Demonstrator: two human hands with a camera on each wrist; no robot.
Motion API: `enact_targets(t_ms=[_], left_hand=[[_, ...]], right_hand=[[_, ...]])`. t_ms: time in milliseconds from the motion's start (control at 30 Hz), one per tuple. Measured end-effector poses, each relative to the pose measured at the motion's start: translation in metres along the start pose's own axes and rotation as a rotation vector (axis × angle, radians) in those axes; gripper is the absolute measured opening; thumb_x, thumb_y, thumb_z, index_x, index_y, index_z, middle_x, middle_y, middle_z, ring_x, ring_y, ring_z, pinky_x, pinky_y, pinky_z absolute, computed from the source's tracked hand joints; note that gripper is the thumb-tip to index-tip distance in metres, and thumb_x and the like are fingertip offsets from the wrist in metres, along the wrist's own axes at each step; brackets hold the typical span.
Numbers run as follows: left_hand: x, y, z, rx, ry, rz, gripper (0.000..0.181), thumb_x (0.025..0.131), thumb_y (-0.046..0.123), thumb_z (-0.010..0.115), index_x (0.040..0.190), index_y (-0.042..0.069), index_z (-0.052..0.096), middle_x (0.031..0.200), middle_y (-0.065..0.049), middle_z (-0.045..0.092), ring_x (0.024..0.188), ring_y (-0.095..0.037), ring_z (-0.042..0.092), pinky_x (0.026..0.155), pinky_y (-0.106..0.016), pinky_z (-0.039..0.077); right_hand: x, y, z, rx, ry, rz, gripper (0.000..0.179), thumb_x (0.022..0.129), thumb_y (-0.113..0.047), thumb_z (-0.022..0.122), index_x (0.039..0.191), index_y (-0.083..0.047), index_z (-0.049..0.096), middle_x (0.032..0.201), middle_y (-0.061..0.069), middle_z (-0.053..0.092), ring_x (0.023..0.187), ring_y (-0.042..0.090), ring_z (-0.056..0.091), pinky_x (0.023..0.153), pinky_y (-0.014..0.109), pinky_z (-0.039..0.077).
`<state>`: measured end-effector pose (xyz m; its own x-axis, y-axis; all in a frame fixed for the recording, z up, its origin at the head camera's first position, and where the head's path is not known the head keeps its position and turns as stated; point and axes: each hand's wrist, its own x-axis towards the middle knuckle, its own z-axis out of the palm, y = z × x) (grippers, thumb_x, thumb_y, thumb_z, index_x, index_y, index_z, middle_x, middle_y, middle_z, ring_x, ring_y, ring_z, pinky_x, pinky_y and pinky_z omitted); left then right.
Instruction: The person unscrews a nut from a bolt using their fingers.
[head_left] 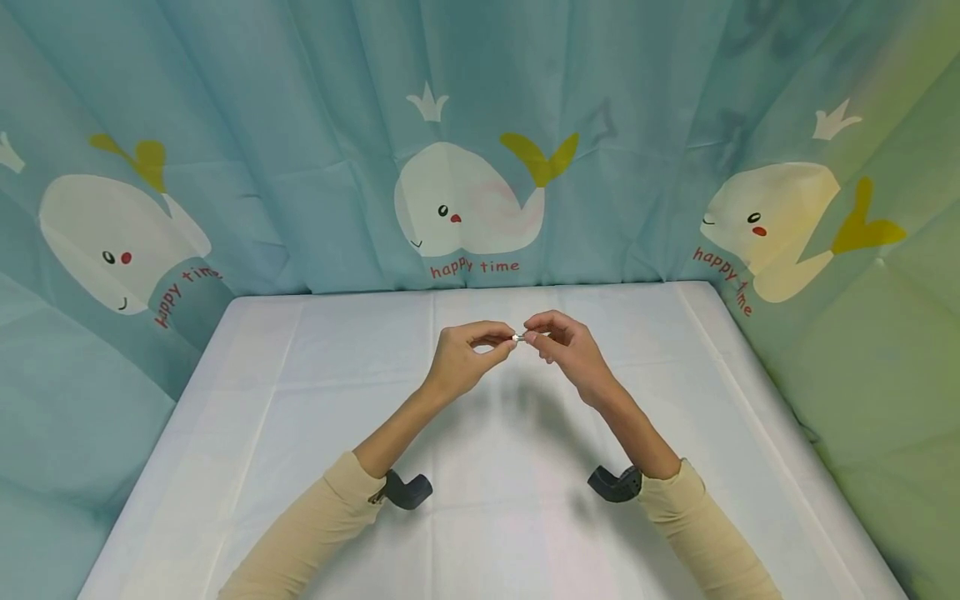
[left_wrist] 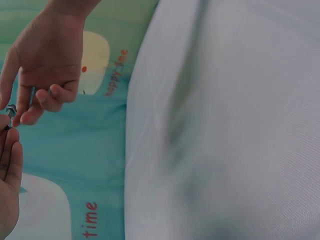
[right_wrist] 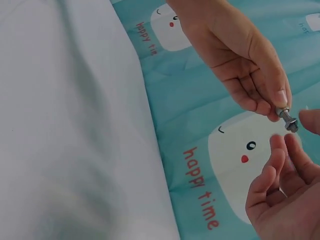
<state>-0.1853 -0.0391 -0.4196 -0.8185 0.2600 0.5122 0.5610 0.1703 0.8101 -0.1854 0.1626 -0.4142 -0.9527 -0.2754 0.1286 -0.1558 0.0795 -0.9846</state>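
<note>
Two hands, head view: left hand (head_left: 465, 358) pinches a bolt (head_left: 518, 337) over the table (head_left: 337, 358), long axis crosswise.
Right hand (left_wrist: 50, 55), left wrist view: we see thumb and forefinger parted about the bolt.
Bolt, right wrist view: free end slants down-right, toward the right hand's loosely bent fingers (right_wrist: 300, 159).

- Two hands: one left hand (head_left: 468, 358) and one right hand (head_left: 579, 357).
- Two rolled sleeves (head_left: 311, 521), one on each arm.
- Two black curved pieces (head_left: 410, 492), one at each sleeve's end.
- One small metal bolt (right_wrist: 287, 120); how many separate parts it carries is too small to tell.
- One white-covered table (head_left: 337, 433).
- Three printed whales (head_left: 468, 204) in the head view, with three eyes showing, one apiece.
- Three yellow tail fins (head_left: 540, 158), one per whale.
- Three white crowns (head_left: 429, 107), one of them cut by the frame's edge.
- Three red "happy time" captions (head_left: 475, 267) in that same view.
</note>
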Motion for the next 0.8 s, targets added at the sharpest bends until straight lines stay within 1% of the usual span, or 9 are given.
enact_targets(t_ms=[67, 133, 200, 300, 400, 433, 533, 667, 800], left_hand=[[0.001, 0.004, 0.0, -0.002, -0.002, 0.001, 0.011, 0.086, -0.007, 0.074, 0.096, -0.005, 0.075, 0.089, -0.015, 0.074, 0.081, -0.028, 0.072, 0.076, -0.038, 0.06], [0.001, 0.012, 0.0, -0.005, -0.006, 0.005, 0.01, 0.086, -0.009, 0.073, 0.096, -0.008, 0.074, 0.089, -0.018, 0.073, 0.081, -0.031, 0.072, 0.076, -0.041, 0.06], [0.001, 0.022, -0.002, -0.01, -0.011, 0.006, 0.01, 0.086, -0.01, 0.071, 0.095, -0.01, 0.073, 0.088, -0.02, 0.073, 0.081, -0.033, 0.071, 0.076, -0.044, 0.06], [0.001, 0.035, -0.005, -0.011, -0.009, 0.008, 0.009, 0.086, -0.01, 0.07, 0.095, -0.011, 0.072, 0.088, -0.02, 0.073, 0.081, -0.032, 0.071, 0.075, -0.043, 0.06], [0.001, 0.038, -0.006, -0.006, -0.007, -0.001, 0.009, 0.087, -0.009, 0.071, 0.095, -0.01, 0.072, 0.088, -0.02, 0.073, 0.081, -0.032, 0.072, 0.074, -0.044, 0.059], [0.001, 0.038, -0.006, -0.002, -0.006, -0.002, 0.009, 0.086, -0.009, 0.071, 0.095, -0.01, 0.072, 0.088, -0.02, 0.073, 0.082, -0.032, 0.072, 0.074, -0.044, 0.059], [0.001, 0.019, -0.004, -0.007, -0.011, 0.003, 0.009, 0.088, -0.004, 0.073, 0.096, -0.005, 0.075, 0.089, -0.016, 0.074, 0.082, -0.028, 0.072, 0.075, -0.045, 0.059], [0.0, -0.003, -0.002, -0.006, -0.016, 0.015, 0.009, 0.088, 0.003, 0.075, 0.097, 0.002, 0.077, 0.09, -0.008, 0.075, 0.082, -0.019, 0.072, 0.076, -0.037, 0.06], [-0.001, -0.003, -0.002, 0.005, -0.015, 0.015, 0.01, 0.088, 0.002, 0.075, 0.097, 0.002, 0.076, 0.09, -0.007, 0.075, 0.083, -0.017, 0.072, 0.075, -0.033, 0.06]], right_hand=[[0.001, 0.001, 0.0, 0.0, 0.006, 0.026, 0.025, 0.098, -0.018, 0.064, 0.112, 0.003, 0.065, 0.097, 0.005, 0.068, 0.075, 0.016, 0.053, 0.066, 0.028, 0.047], [0.001, 0.001, 0.0, 0.004, 0.007, 0.038, 0.026, 0.099, -0.02, 0.064, 0.108, 0.004, 0.066, 0.091, 0.005, 0.069, 0.075, 0.016, 0.052, 0.067, 0.03, 0.047], [0.001, 0.0, 0.0, 0.012, 0.003, 0.026, 0.024, 0.098, -0.018, 0.064, 0.106, 0.004, 0.067, 0.089, 0.004, 0.07, 0.077, 0.017, 0.053, 0.067, 0.03, 0.047], [0.001, -0.002, 0.001, 0.036, -0.001, 0.0, 0.021, 0.098, -0.014, 0.064, 0.105, 0.005, 0.067, 0.089, 0.003, 0.07, 0.081, 0.017, 0.056, 0.067, 0.027, 0.048], [0.0, -0.003, 0.001, 0.054, -0.005, -0.014, 0.019, 0.096, -0.009, 0.065, 0.107, 0.006, 0.066, 0.089, 0.003, 0.068, 0.08, 0.017, 0.056, 0.066, 0.025, 0.047], [0.0, -0.003, 0.001, 0.055, -0.006, -0.014, 0.019, 0.096, -0.008, 0.065, 0.107, 0.007, 0.065, 0.09, 0.002, 0.068, 0.08, 0.017, 0.056, 0.067, 0.025, 0.047], [0.0, -0.002, 0.001, 0.034, -0.007, -0.02, 0.02, 0.094, -0.008, 0.067, 0.109, 0.007, 0.066, 0.09, 0.002, 0.066, 0.076, 0.016, 0.055, 0.066, 0.026, 0.046], [0.0, -0.001, 0.0, 0.008, -0.013, -0.035, 0.02, 0.092, -0.006, 0.069, 0.109, 0.006, 0.067, 0.089, 0.002, 0.065, 0.07, 0.016, 0.053, 0.064, 0.026, 0.046], [-0.001, -0.001, 0.0, 0.006, -0.023, -0.049, 0.019, 0.091, -0.003, 0.07, 0.108, 0.006, 0.068, 0.085, 0.003, 0.064, 0.068, 0.015, 0.055, 0.063, 0.026, 0.046]])
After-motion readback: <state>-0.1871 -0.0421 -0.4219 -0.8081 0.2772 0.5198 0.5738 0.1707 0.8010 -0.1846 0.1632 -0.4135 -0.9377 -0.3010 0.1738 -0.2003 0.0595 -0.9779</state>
